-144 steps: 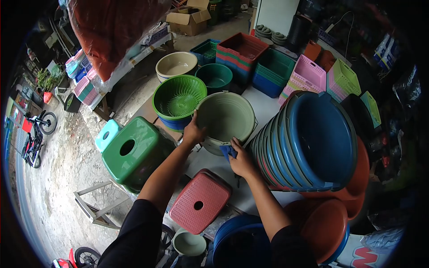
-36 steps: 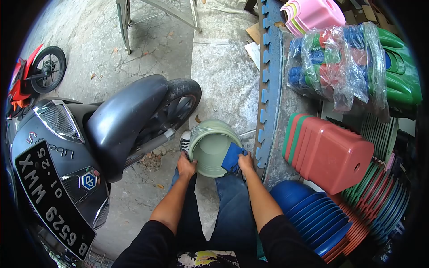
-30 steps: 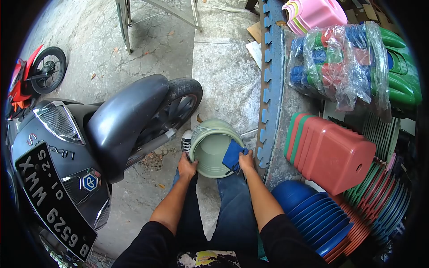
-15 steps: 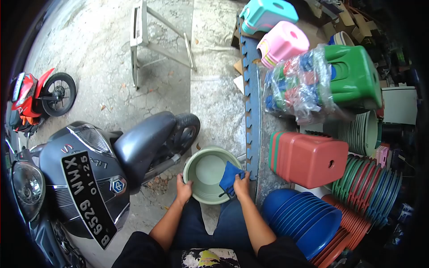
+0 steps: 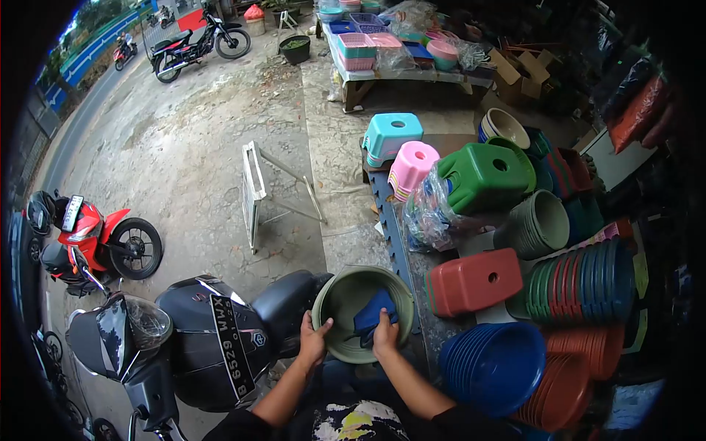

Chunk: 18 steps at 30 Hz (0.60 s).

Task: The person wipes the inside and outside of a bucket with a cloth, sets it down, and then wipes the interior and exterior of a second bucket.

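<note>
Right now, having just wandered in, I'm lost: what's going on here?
A person is holding a green basin in front of them with both hands. The left hand grips one side of the rim, while the right hand holds a blue cloth at the other side. To the right are stacked red stools and blue basins; to the left is a dark scooter.

Forearms [image 5: 289, 391] extended forward, left fingers [image 5: 307, 323] curled, right fingers [image 5: 383, 320] gripping
</note>
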Tool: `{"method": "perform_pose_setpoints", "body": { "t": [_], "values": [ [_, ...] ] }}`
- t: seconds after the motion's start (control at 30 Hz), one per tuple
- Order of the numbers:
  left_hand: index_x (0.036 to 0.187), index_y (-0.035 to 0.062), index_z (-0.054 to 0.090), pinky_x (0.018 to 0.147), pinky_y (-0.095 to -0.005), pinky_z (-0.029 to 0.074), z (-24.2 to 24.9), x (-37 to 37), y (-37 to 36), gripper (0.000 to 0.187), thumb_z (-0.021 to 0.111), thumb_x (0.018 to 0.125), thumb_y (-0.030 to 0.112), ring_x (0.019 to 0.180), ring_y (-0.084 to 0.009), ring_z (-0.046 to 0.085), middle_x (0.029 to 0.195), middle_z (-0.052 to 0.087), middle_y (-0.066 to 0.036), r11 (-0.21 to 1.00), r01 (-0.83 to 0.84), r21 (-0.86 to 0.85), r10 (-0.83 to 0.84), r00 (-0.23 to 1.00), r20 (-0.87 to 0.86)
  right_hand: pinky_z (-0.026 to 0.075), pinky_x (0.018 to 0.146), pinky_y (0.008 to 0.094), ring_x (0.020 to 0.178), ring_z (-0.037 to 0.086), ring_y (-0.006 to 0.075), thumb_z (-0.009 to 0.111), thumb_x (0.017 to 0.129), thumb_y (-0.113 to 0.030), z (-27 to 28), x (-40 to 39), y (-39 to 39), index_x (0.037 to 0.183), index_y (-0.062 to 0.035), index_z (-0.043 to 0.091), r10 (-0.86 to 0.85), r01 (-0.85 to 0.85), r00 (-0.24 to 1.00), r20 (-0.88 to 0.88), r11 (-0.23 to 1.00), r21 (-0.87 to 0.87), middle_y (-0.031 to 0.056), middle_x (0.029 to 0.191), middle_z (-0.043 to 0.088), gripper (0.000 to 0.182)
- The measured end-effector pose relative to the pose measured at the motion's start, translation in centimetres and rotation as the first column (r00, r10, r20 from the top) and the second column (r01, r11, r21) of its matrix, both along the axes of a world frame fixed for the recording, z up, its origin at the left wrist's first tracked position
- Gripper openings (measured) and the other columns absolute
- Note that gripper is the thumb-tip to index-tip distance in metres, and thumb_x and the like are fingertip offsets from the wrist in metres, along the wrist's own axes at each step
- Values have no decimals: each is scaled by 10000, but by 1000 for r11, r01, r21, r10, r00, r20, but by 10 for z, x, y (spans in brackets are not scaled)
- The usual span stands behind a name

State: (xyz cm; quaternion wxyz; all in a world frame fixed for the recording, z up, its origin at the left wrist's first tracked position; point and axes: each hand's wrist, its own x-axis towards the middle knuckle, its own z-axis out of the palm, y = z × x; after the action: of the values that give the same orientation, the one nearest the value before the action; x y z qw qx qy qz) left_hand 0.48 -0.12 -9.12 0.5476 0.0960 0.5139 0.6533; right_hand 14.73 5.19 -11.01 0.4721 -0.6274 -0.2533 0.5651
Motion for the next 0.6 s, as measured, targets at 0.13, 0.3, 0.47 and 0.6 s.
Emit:
{"method": "perform_pose_setpoints", "body": {
  "t": [0.13, 0.3, 0.47, 0.6],
  "values": [
    [1104, 57, 482, 872, -290, 464, 47, 18, -2, 450, 479, 706, -152, 950, -153, 568, 1024, 579, -57, 984, 172, 46, -163, 974, -157, 440, 941, 371, 1061, 593, 302, 493, 967, -184, -6, -25, 35, 1161, 62, 561, 82, -117, 955, 284, 987, 111, 201, 1138, 625, 320],
    [1104, 63, 488, 905, -286, 438, 60, 24, 15, 457, 472, 684, -115, 967, -150, 546, 1034, 562, -43, 956, 251, 151, -189, 922, -336, 406, 960, 475, 1096, 540, 421, 505, 892, -179, -35, -29, 55, 1108, 39, 589, 622, -802, 296, 725, 574, -165, 270, 1149, 585, 319],
    [1126, 36, 487, 865, -295, 469, 107, -8, 37, 471, 481, 677, -106, 945, -168, 576, 1021, 592, -71, 967, 215, 141, -149, 916, -373, 289, 1125, 446, 1338, 382, 394, 562, 820, -255, 13, 4, 60, 1271, 3, 548, 493, -995, 97, 864, 73, 70, 231, 1395, 471, 520],
    [1210, 18, 514, 946, -276, 425, 100, -16, 35, 541, 466, 693, -134, 1042, -165, 562, 1105, 593, -76, 959, 255, 125, -175, 876, -450, 269, 1137, 475, 1334, 422, 311, 562, 810, -201, 86, 29, 82, 1220, -25, 619, 292, -738, -656, 695, -54, -673, 187, 1389, 501, 450]
  ]
}}
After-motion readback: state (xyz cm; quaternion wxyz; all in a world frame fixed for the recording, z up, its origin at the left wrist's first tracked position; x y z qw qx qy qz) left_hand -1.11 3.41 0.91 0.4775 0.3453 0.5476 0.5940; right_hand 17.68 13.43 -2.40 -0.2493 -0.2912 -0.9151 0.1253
